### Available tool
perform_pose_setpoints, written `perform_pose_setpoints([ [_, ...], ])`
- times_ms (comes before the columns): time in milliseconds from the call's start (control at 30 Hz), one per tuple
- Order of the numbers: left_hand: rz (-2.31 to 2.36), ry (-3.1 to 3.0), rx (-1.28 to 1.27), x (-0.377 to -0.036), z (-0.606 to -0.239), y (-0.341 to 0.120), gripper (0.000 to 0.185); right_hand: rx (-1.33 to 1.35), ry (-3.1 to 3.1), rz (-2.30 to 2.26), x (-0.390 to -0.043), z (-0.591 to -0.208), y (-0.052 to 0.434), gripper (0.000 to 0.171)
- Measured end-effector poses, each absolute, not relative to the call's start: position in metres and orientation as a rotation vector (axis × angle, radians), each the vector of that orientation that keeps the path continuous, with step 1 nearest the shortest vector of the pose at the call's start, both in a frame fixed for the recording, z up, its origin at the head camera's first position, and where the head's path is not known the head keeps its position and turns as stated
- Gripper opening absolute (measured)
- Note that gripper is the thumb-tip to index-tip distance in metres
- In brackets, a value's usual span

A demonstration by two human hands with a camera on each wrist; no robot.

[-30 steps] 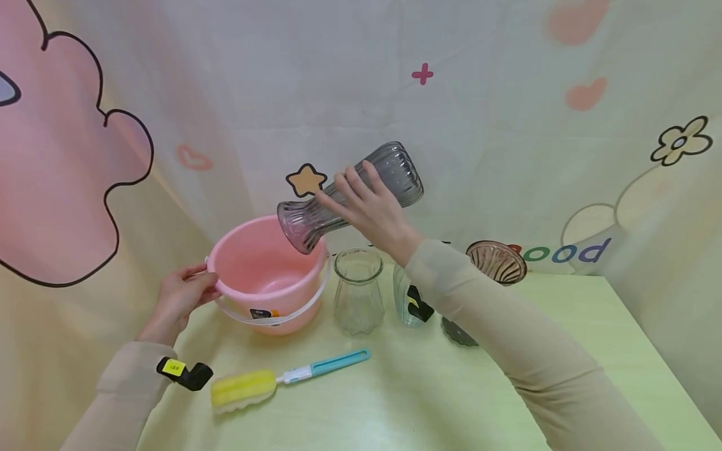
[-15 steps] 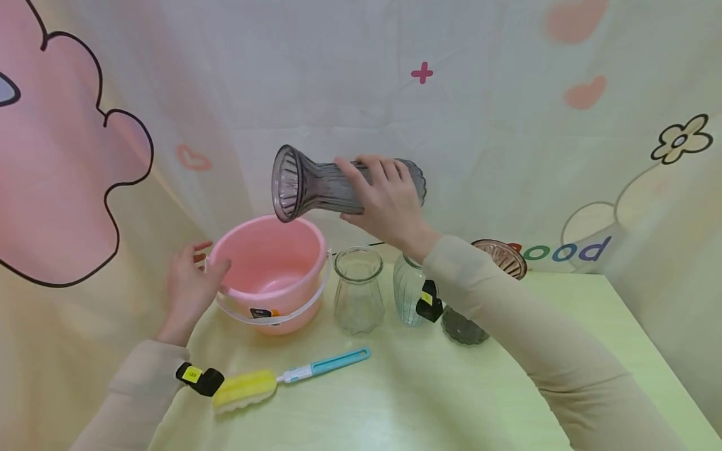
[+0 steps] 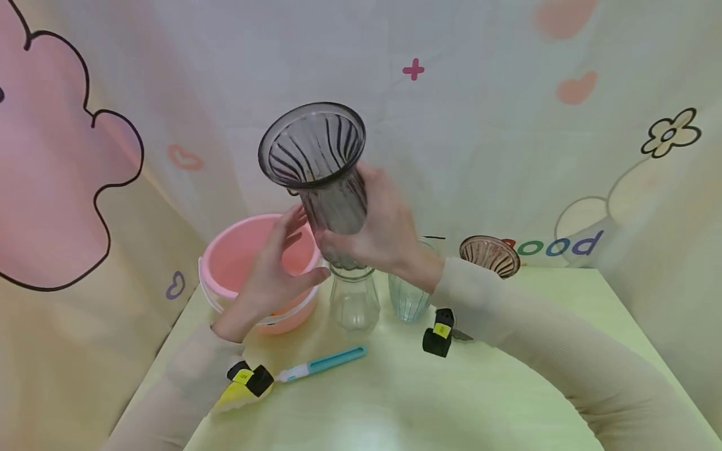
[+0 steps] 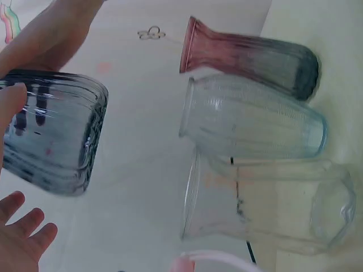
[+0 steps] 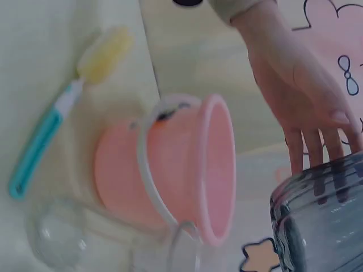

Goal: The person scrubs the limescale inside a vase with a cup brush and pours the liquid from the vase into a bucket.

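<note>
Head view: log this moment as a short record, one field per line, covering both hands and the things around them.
Held item: dark ribbed glass vase, upright, mouth tipped toward the camera
Right hand: grip round the vase's lower body
Left hand: fingers straight, at the vase's base, in front of the bucket
Bucket: pink bucket, white handle down, on the green table
Other glassware: clear vase, pale blue vase, brownish-pink vase, all standing
Brush: sponge brush, teal handle, lying flat; sponge end partly hidden
</note>
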State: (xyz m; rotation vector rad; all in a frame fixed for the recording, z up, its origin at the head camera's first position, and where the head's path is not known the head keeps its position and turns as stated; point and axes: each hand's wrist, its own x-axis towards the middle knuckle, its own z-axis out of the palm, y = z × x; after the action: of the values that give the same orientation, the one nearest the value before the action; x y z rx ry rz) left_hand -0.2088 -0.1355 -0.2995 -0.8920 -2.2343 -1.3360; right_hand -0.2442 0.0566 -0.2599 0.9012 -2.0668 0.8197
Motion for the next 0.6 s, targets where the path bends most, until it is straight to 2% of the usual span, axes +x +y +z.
perform_pose_setpoints([
  [100, -1.352, -2.238, -0.96, -0.213, -0.312, -0.13, 0.097, 0.897, -2.131, 1.028, -0.233, -0.27, 0.059, 0.092],
  [233, -1.389, -2.264, -1.011, -0.212, -0.334, -0.122, 0.094, 0.867, -2.187, 1.204, -0.219, -0.293, 0.066, 0.092],
  [433, -1.448, -2.325, -1.024, -0.195, -0.382, -0.099, 0.092, 0.82, -2.335, 1.275, -0.192, -0.341, 0.09, 0.095],
  [600, -1.515, -2.384, -0.972, -0.182, -0.424, -0.076, 0.089, 0.646, -2.49, 1.238, -0.17, -0.379, 0.112, 0.092],
])
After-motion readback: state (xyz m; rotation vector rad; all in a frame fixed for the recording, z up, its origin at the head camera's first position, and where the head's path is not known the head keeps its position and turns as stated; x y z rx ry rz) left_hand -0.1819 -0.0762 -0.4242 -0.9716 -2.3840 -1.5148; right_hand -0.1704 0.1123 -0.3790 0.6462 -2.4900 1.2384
